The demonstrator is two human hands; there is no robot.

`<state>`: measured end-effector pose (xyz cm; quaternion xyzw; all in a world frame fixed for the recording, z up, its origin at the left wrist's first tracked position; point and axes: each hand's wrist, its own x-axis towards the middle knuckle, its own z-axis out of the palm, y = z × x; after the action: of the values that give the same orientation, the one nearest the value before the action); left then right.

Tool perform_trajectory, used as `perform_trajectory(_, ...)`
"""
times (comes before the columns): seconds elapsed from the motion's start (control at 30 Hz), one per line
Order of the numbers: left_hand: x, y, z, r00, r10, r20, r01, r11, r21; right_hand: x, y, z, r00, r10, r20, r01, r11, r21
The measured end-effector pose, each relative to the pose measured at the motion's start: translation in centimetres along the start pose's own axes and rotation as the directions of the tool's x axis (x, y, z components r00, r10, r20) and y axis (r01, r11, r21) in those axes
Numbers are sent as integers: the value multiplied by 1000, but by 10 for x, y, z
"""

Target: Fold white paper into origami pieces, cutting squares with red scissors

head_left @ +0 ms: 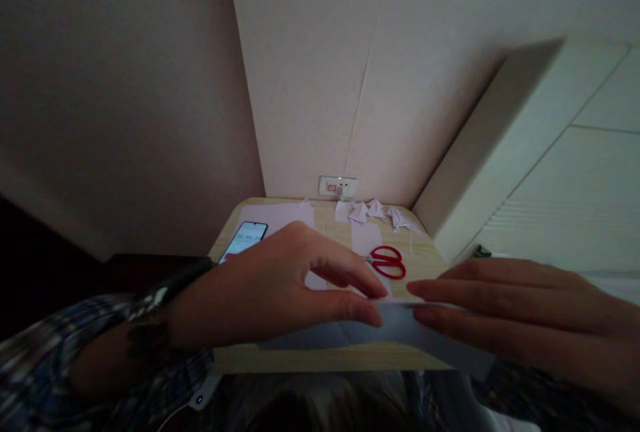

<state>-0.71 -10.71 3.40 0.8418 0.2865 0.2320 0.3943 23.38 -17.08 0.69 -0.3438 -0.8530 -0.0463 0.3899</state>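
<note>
A sheet of white paper hangs between my hands, near the front edge of the table. My left hand pinches its upper edge between thumb and fingers. From the other side my right hand grips the same edge, with its fingers closed on the paper. Just beyond the fingertips lie scissors with red handles, their blades mostly hidden. Folded white paper shapes rest at the back of the table, close to the wall.
A phone with a lit screen lies at the left on a larger white sheet. The wooden table meets a wall with a socket. A pale panelled unit stands at the right.
</note>
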Motion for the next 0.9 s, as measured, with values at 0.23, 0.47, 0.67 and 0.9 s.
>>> perform_trajectory(0.23, 2, -2, 3, 992, -67, 107, 79, 991, -107, 17, 10, -8, 893, -403, 202, 418, 908, -36)
perform_trajectory(0.47, -4, -4, 14, 1000, -3, -20, 6, 992, 130, 15, 14, -2, 919, -348, 184, 368, 925, -91)
perform_trajectory(0.67, -2, -10, 18, 991, 102, -91, -58, 917, 395, 33, 24, -6, 910, -237, 340, 193, 968, 159)
perform_trajectory(0.9, -6, -15, 18, 986, 93, -137, -3, 839, 544, 42, 21, -7, 938, 154, 311, -194, 976, 100)
